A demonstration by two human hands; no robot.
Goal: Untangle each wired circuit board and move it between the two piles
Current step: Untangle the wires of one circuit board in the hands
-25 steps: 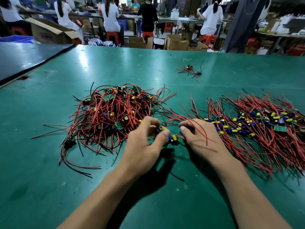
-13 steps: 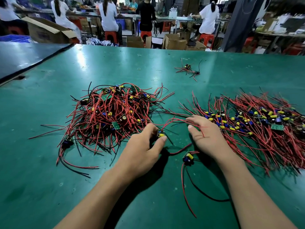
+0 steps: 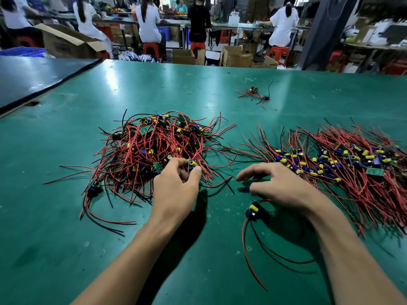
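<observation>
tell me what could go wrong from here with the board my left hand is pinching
1. The left hand pinches a board whose wires appear to run into the tangled pile. A hard pull could drag neighbouring boards out or strain the leads.
2. The loose board lies just beside the open right hand, its wires passing under the forearm. That arm could snag it and sweep it away from the sorted pile.

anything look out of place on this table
Two strays. A small tangle of wired boards lies alone far up the table, apart from the left pile and the right pile. A single board lies by the right hand, outside either pile.
</observation>
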